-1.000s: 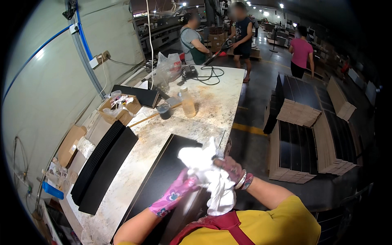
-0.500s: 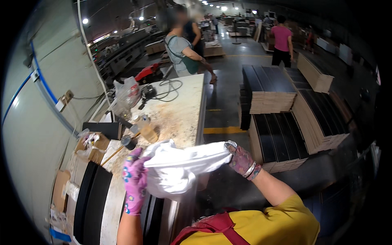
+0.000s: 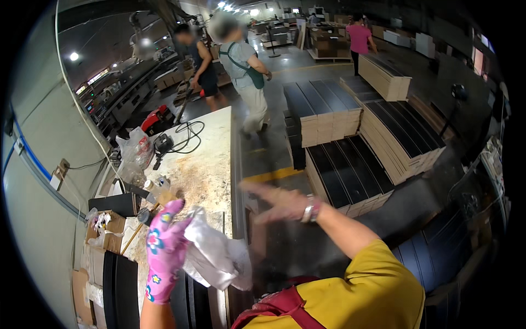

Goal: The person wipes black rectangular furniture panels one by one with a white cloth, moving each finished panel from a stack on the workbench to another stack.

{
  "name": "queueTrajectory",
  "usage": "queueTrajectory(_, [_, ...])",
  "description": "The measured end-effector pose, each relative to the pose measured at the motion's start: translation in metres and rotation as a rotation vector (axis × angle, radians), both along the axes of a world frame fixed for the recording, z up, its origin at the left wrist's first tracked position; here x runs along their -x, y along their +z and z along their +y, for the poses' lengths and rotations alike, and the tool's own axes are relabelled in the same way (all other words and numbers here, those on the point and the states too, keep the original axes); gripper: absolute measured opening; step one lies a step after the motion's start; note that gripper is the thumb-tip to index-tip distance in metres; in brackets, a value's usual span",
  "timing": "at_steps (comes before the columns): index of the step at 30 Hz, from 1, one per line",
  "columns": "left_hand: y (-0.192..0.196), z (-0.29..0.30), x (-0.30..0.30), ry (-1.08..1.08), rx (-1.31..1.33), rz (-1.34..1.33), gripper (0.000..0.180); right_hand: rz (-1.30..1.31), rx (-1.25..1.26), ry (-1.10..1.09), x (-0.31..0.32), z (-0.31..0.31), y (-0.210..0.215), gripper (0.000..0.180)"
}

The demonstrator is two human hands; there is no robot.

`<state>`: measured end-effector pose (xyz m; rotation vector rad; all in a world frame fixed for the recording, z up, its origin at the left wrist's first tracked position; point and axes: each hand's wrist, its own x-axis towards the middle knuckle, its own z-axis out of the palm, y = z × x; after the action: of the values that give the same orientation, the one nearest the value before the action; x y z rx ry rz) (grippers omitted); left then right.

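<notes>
My left hand [image 3: 164,252], in a pink flowered glove, grips a white cloth [image 3: 216,255] by one side. The cloth hangs crumpled to the right of the hand, over the bench's near edge. My right hand [image 3: 282,203], gloved and smeared by motion, is apart from the cloth, its fingers stretched out toward the left with nothing in them. Just beyond my left hand, small bottles [image 3: 159,192] and a dark cup [image 3: 144,215] stand on the dusty pale workbench [image 3: 205,164].
Stacks of dark-faced boards [image 3: 350,170] stand on the floor to the right. On the bench are a corded black tool [image 3: 163,143], a plastic bag [image 3: 136,151] and an open cardboard box [image 3: 112,225]. Beyond it walks a person in a green apron [image 3: 246,71]; other people are farther back.
My right hand has let go of the cloth and opened; the cloth now hangs from my left hand alone. The view has shifted right, and the aproned person has turned and moved.
</notes>
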<state>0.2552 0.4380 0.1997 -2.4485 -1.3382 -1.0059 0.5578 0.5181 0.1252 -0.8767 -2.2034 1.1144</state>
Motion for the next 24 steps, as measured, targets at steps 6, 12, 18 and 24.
queueTrajectory(6, [0.014,-0.021,-0.029,-0.048,0.031,0.028,0.039,0.083,0.493,0.351,0.064,-0.030,-0.010,0.092])
queueTrajectory(12, [-0.010,-0.043,-0.005,-0.086,0.232,-0.103,0.027,0.139,0.212,0.273,0.056,-0.028,-0.079,0.053])
queueTrajectory(18, [-0.081,-0.112,0.043,0.191,0.696,-0.952,0.059,0.114,0.008,-0.439,-0.005,0.010,-0.033,0.044])
queueTrajectory(24, [-0.164,-0.084,-0.071,0.051,1.275,-1.460,0.078,0.933,0.181,-0.451,0.008,0.003,-0.047,0.039])
